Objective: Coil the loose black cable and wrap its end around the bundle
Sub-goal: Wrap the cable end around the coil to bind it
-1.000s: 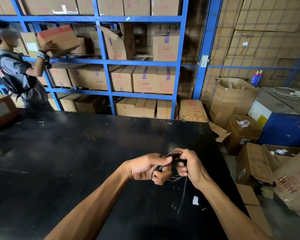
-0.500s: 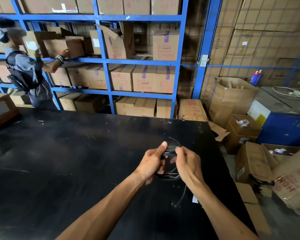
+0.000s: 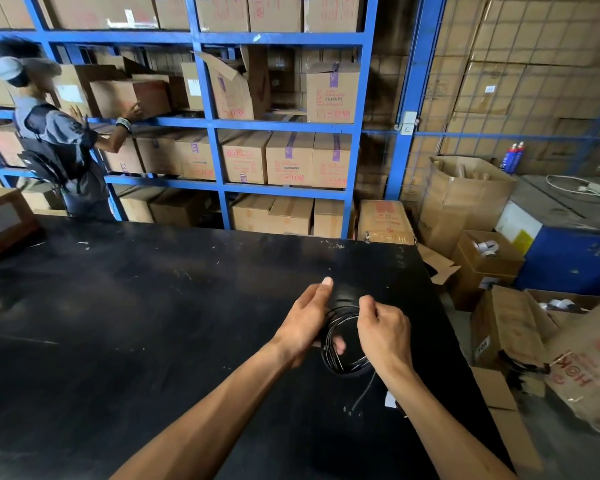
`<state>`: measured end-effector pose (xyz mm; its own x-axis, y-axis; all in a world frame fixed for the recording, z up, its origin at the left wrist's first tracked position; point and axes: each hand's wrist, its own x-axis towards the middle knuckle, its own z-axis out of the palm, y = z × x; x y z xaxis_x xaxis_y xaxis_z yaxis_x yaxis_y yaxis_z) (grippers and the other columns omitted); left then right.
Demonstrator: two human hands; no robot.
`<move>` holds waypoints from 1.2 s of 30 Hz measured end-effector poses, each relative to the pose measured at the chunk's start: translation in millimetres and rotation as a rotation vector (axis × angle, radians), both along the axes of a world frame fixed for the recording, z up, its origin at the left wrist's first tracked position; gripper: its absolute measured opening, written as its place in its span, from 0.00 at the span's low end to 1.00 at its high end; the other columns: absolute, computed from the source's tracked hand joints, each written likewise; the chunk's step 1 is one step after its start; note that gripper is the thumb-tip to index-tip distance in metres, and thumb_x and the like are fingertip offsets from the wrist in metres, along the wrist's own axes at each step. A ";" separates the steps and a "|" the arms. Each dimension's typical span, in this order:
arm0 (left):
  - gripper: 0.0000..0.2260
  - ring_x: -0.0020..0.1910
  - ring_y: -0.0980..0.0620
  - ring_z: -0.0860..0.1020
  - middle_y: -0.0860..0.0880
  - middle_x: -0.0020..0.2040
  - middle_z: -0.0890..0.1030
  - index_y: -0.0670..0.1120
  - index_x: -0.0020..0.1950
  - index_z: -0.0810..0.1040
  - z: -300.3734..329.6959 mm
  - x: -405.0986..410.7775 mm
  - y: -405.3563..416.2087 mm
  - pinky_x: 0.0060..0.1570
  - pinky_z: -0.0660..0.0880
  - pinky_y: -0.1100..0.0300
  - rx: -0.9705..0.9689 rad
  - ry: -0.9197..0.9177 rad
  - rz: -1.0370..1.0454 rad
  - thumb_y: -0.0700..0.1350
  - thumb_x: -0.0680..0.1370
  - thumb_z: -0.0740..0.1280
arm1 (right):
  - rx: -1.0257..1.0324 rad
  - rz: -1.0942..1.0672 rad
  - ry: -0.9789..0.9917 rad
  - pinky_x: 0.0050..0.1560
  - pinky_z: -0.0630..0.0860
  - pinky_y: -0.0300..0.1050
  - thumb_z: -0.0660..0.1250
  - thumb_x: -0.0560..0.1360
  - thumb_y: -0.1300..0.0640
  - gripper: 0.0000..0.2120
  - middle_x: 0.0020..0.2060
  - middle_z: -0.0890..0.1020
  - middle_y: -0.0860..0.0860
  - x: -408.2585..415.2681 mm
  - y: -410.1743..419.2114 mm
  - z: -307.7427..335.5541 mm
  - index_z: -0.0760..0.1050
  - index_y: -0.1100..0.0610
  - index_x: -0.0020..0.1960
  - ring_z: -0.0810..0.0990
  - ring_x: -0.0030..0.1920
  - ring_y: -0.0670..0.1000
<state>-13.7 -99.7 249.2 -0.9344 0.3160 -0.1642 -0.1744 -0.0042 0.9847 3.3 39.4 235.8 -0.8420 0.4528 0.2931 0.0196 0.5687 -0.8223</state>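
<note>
The black cable [image 3: 338, 355] hangs as a round coil of several loops between my hands, just above the black table [image 3: 153, 323]. My left hand [image 3: 307, 322] grips the coil's left side, thumb raised at the top, one fingertip showing inside the loops. My right hand [image 3: 383, 329] pinches the coil's upper right part between thumb and fingers. A short loose cable end [image 3: 366, 393] dangles below the coil toward the table.
Blue shelving [image 3: 357, 133] filled with cardboard boxes runs behind the table. A person [image 3: 59, 147] at the far left handles a box on a shelf. Open cartons [image 3: 499, 327] crowd the floor past the table's right edge. A small white scrap [image 3: 390, 400] lies near my right forearm.
My hands have drawn a little apart and my right hand has risen to the coil's top. The dangling end is shorter. The person at the left pushed a box onto the shelf.
</note>
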 end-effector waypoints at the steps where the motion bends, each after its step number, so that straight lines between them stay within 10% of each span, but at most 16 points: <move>1: 0.19 0.25 0.47 0.78 0.48 0.32 0.81 0.51 0.55 0.79 1.4 0.5 -0.3 0.27 0.75 0.60 -0.016 0.045 -0.014 0.63 0.81 0.58 | -0.007 0.008 -0.009 0.38 0.70 0.47 0.60 0.81 0.54 0.26 0.23 0.76 0.52 0.6 0.5 -1.2 0.72 0.58 0.24 0.76 0.28 0.53; 5: 0.24 0.26 0.46 0.73 0.45 0.26 0.77 0.39 0.38 0.77 -4.3 9.5 8.0 0.37 0.71 0.53 -0.160 0.204 0.024 0.57 0.82 0.60 | -0.094 -0.024 0.017 0.37 0.74 0.50 0.63 0.78 0.51 0.24 0.23 0.75 0.47 -0.7 4.1 -2.6 0.70 0.52 0.23 0.76 0.29 0.51; 10: 0.21 0.30 0.47 0.73 0.45 0.32 0.79 0.41 0.42 0.80 -9.8 13.8 12.2 0.36 0.69 0.56 -0.189 0.284 -0.048 0.58 0.80 0.65 | -0.114 -0.061 0.070 0.36 0.76 0.51 0.64 0.79 0.48 0.21 0.25 0.78 0.49 -2.3 10.9 -4.8 0.73 0.53 0.28 0.78 0.30 0.51; 18: 0.14 0.24 0.52 0.74 0.51 0.28 0.74 0.41 0.42 0.78 -27.8 -2.7 14.2 0.29 0.72 0.59 -0.158 0.142 0.240 0.45 0.84 0.61 | -0.075 0.272 -0.084 0.50 0.80 0.45 0.58 0.85 0.49 0.15 0.50 0.86 0.50 3.6 13.4 -21.5 0.81 0.49 0.62 0.84 0.46 0.44; 28: 0.12 0.34 0.63 0.76 0.56 0.35 0.79 0.49 0.61 0.83 -54.1 -14.3 14.3 0.40 0.73 0.68 -0.429 0.326 -0.131 0.43 0.84 0.61 | -0.087 0.235 -0.163 0.49 0.79 0.50 0.65 0.82 0.57 0.10 0.41 0.86 0.50 1.9 28.3 -51.8 0.85 0.55 0.51 0.83 0.45 0.52; 36: 0.10 0.35 0.50 0.78 0.43 0.37 0.79 0.36 0.49 0.82 -90.5 -26.2 35.5 0.41 0.78 0.57 -0.324 -0.096 -0.234 0.39 0.83 0.63 | -0.287 0.174 -0.322 0.46 0.78 0.54 0.67 0.80 0.57 0.09 0.36 0.83 0.45 -5.3 48.0 -109.2 0.85 0.50 0.45 0.79 0.37 0.48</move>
